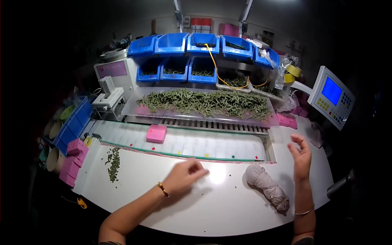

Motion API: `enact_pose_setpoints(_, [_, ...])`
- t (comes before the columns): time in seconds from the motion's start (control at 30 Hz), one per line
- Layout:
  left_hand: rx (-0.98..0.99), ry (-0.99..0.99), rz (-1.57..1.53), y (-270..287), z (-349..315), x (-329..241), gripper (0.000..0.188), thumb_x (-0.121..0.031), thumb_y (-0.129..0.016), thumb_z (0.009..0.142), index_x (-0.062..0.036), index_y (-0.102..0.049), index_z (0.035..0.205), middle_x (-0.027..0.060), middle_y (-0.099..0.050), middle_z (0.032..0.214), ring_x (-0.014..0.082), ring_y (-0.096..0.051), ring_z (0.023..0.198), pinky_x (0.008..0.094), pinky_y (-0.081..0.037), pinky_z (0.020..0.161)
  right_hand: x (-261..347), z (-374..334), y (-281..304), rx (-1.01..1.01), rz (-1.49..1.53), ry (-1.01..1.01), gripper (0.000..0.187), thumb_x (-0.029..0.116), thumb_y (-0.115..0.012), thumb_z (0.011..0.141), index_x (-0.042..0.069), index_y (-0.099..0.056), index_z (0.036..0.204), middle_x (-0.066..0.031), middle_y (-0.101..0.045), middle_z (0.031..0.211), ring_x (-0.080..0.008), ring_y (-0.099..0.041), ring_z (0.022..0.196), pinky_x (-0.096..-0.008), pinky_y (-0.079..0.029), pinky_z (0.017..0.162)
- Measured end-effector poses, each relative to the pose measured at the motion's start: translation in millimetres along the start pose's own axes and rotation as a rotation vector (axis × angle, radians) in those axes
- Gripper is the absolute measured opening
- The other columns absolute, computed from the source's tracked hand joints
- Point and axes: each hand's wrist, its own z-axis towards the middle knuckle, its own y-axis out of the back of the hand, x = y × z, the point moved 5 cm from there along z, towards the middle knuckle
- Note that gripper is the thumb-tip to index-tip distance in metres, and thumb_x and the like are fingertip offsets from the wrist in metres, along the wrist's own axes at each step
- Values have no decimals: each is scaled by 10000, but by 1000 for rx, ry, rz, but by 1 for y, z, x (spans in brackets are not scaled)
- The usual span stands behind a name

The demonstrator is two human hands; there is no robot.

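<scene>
Over the middle of the white worktable (163, 204) is my left hand (185, 176), palm down. Its fingers are drawn together; whatever they may pinch is too small or blurred to make out. My right hand (301, 159) is raised at the right, fingers curved and apart from the thumb, with nothing visible between them. A grey-beige cloth bundle (267, 185), rounded at one end and wrapped along its length, lies between my hands, nearer the right forearm and untouched. Tiny dark bits are scattered on the tabletop. To the left lies a small heap of dried green pieces (114, 163).
A pink block (156, 133) sits on the white conveyor belt (204, 145). Behind it, a long clear tray (130, 108) holds curled dried green strips (204, 102). Blue bins (170, 44) stand above. A control panel (332, 96) juts in at right; pink blocks (71, 167) are stacked at left.
</scene>
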Motion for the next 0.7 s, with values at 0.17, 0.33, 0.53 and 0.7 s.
enact_pose_setpoints(0.17, [683,203,-148,-64,-19,-11,249,-286,-667,918,-40,-628,918,-21,-595,724,46,-508,606,210,-413,543,0,40,71,-197,-630,216,286,-25,-686,768,93,-634,1024,-58,-512,1287,-181,-548,1104,-319,-464,841])
enact_pose_setpoints(0.33, [617,295,-223,-60,-20,-6,280,-301,-666,922,-32,-606,871,2,-602,688,67,-534,566,214,-427,513,-11,88,128,-273,-1005,314,315,61,-779,683,102,-619,952,-147,-422,1413,-359,-519,1179,-407,-420,975])
enact_pose_setpoints(0.53, [587,307,-270,-62,-20,-7,221,-223,-643,944,-23,-598,862,26,-600,669,62,-519,521,213,-413,477,-26,124,190,-330,-1115,88,354,110,-791,661,85,-614,967,-187,-275,1522,-390,-436,1298,-423,-387,1040])
enact_pose_setpoints(0.7, [557,287,-285,-60,-20,-4,197,-200,-638,946,-23,-598,869,27,-599,658,61,-519,518,215,-407,471,-23,140,192,-250,-1155,-57,360,115,-788,663,86,-617,978,-180,-181,1574,-396,-461,1288,-400,-417,1031])
